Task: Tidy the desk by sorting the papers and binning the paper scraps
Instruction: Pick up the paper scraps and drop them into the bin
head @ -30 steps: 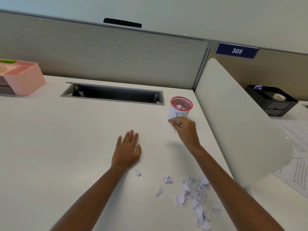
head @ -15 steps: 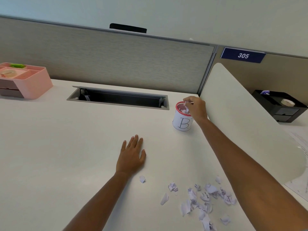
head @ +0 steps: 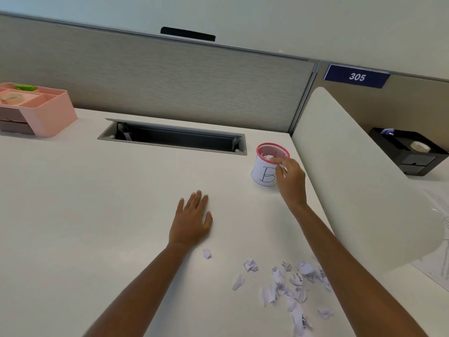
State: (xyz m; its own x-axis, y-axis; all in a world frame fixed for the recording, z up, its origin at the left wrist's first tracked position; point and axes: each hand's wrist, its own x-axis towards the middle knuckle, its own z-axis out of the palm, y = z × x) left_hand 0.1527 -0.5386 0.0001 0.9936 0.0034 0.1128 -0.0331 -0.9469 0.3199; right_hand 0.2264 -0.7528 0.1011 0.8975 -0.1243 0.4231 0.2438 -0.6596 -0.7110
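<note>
Your right hand [head: 290, 181] is at the near rim of the red mesh bin [head: 262, 172], the small cup with the white label marked "B", which stands at the back right of the table [head: 73, 215], just beside the curved divider [head: 352, 178]. That grip is narrow, with thumb and forefinger drawn close over the rim. I cannot tell whether a scrap sits between them or the fingers have nothing in them. Your left hand [head: 192, 220] rests flat on the table, fingers straight, holding nothing.

There are crumpled pieces [head: 267, 156] already inside the bin, so the binning is under way, though by my reading far from finished. A loose pile of paper scraps [head: 291, 283] lies on the near right of the table beside your right forearm, well apart from the bin. One stray scrap [head: 206, 253] lies just below your left wrist.

As for the papers, printed sheets [head: 437, 207] show only at the far right edge, partly hidden behind the divider. Whether they are sorted cannot be judged from here. Expect many more trips between pile and bin, unless you gather several scraps per grip.
</note>
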